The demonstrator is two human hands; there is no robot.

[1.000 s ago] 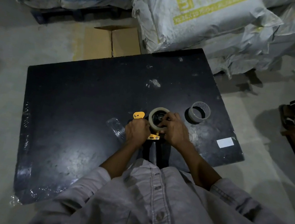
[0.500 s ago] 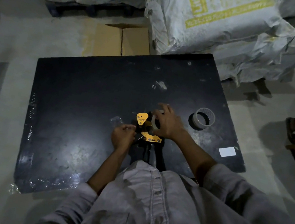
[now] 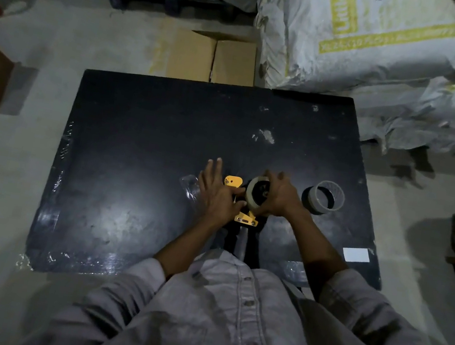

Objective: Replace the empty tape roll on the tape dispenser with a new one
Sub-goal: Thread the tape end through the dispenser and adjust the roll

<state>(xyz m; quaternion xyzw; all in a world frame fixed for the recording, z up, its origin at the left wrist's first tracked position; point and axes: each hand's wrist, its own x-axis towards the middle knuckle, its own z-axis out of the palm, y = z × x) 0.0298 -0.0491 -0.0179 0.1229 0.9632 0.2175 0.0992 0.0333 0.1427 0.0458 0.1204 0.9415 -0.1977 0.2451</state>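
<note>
**New roll goes onto the dispenser**

Right hand (image 3: 277,197) is wrapped around the new tape roll (image 3: 253,195), pressing it onto the yellow tape dispenser (image 3: 246,216) near the middle of the black table (image 3: 141,142). Left hand (image 3: 216,193) lies on the dispenser's left side, fingers spread, not clenched around anything. The empty tape core (image 3: 324,199) stands alone just to the right, untouched. A white label (image 3: 355,254) sits near the table's right edge.

Right hand (image 3: 278,196) cups the tape roll (image 3: 253,196) on the yellow dispenser (image 3: 246,219); left hand (image 3: 216,193) steadies it.
</note>
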